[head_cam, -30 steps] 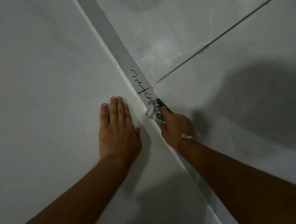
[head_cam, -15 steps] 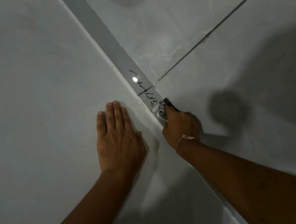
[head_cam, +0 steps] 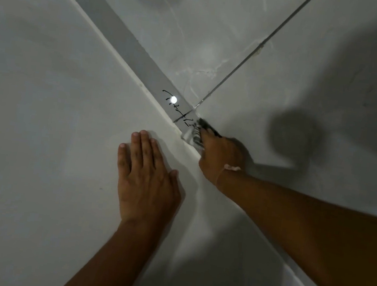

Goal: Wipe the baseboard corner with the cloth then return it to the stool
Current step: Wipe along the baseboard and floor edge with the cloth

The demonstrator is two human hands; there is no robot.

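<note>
A grey baseboard (head_cam: 116,30) runs diagonally from upper left to lower right between the white wall and the tiled floor. Black pen marks (head_cam: 177,110) cross it near a joint. My right hand (head_cam: 221,156) is shut on a black-and-white patterned cloth (head_cam: 194,133) and presses it against the baseboard just below the marks. My left hand (head_cam: 147,178) lies flat on the wall beside it, fingers together, holding nothing. The stool is not in view.
The white wall (head_cam: 41,123) fills the left. Glossy grey floor tiles (head_cam: 288,72) with a dark grout line (head_cam: 254,53) fill the upper right, under a dark round shadow (head_cam: 294,135). A bright light reflection (head_cam: 173,99) sits on the baseboard.
The view has shifted slightly. My right hand with the cloth has stayed on the baseboard beside the pen marks, with small rubbing motion. A light reflection has appeared on the baseboard. My left hand stays planted.
</note>
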